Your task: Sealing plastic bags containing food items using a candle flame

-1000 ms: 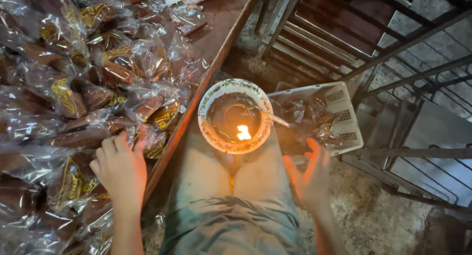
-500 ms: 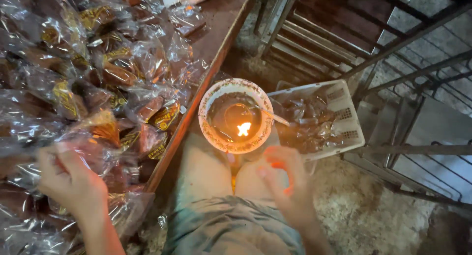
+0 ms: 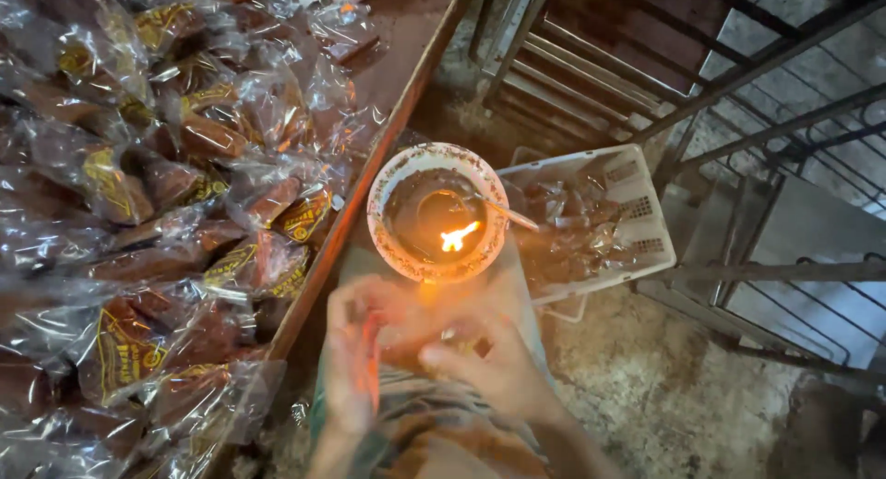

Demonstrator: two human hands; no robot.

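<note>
the person's left hand (image 3: 355, 359) and right hand (image 3: 494, 364) meet above the lap, just below the round bowl (image 3: 397, 248) in which a small flame (image 3: 457, 236) burns. both hands are curled, fingertips pinched together, and they seem to pinch something small and clear between them, but the blur hides what it is, so the writer cannot tell for sure. the flame lies straight ahead of the hands, a little to the right side, so the right hand is the nearer one; the bowl's rim almost touches the fingers. a thin stick or spoon (image 3: 512, 216) leans out of the bowl toward the right. on the left, the wooden counter (image 3: 388, 64) carries a big heap of clear plastic packets (image 3: 166, 221), each with a brown oblong piece inside and a yellow printed label; they lie in every direction, some overlapping. to the right of the bowl, lower down, a white plastic basket (image 3: 646, 202) holds more of such packets. behind it stand dark metal bars (image 3: 738, 82).
</note>
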